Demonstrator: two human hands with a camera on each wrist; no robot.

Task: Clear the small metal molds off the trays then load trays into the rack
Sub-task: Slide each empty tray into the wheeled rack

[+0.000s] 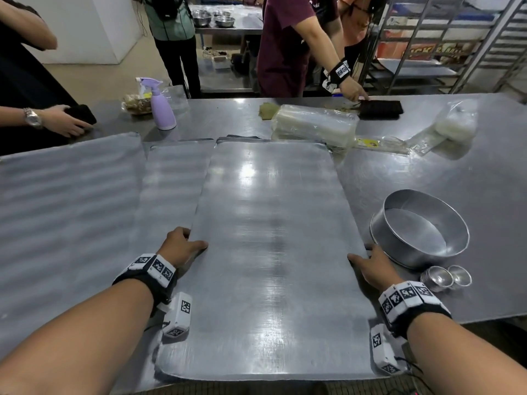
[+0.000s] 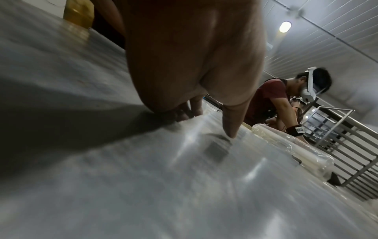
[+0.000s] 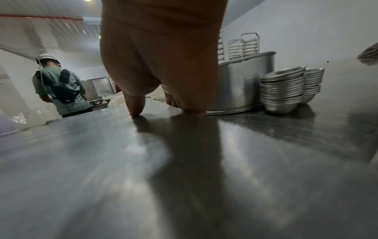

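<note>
At the centre of the head view, a bare metal tray point(image 1: 268, 252) lies lengthwise on the steel table point(image 1: 470, 178), its near end overhanging the table's front edge. The left hand point(image 1: 179, 246) grips the tray's left long edge at lower middle of the frame: the thumb lies on top and the fingers point(image 2: 192, 108) curl down past the rim. The right hand point(image 1: 370, 265) holds the right long edge the same way, thumb on the tray surface; in the right wrist view its other fingers seem to wrap under the rim, though blur makes that hard to confirm. More trays point(image 1: 68, 201) lie flat at the left of the frame, one partly under the held tray. Two stacks of small metal molds point(image 1: 445, 277) stand on the table at lower right, off the trays, just beside a round cake pan point(image 1: 422, 229). At upper left stands a lilac spray bottle point(image 1: 161, 105); plastic-wrapped packs point(image 1: 313, 124) lie beyond the tray's far end. The tray rack point(image 1: 467, 44) stands at upper right, behind the table. Other people stand along the far side.
</note>
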